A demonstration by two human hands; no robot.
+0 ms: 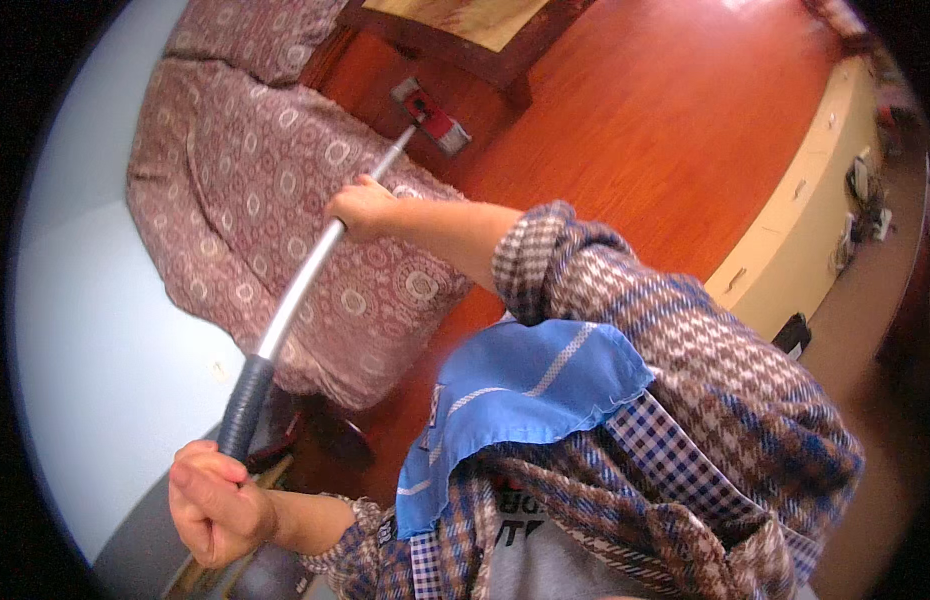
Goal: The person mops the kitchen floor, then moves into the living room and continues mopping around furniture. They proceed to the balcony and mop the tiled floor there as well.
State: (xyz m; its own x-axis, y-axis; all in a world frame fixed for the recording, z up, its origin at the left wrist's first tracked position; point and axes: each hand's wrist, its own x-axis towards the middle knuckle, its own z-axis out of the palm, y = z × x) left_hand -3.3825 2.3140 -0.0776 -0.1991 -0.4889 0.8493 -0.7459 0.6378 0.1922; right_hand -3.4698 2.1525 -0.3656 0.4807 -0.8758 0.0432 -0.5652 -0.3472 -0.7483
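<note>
A flat mop with a silver metal pole (304, 277) runs from the lower left up to its red and grey head (433, 118). My left hand (217, 502) is closed around the end of the pole's dark ribbed grip (245, 409). Farther up, my right hand (364, 208) is shut on the bare metal, its arm stretched across from the right. The mop head lies on the reddish wooden floor (622, 142), between the sofa and a low table. A blue cloth (540, 382) with white stripes hangs over my chest.
A sofa under a patterned mauve cover (277, 165) stands along the pale wall (97, 300) on the left. The dark wooden table (465, 56) is at the top. On the right runs a long cream cabinet (780, 217) with handles; cables and small objects lie on it.
</note>
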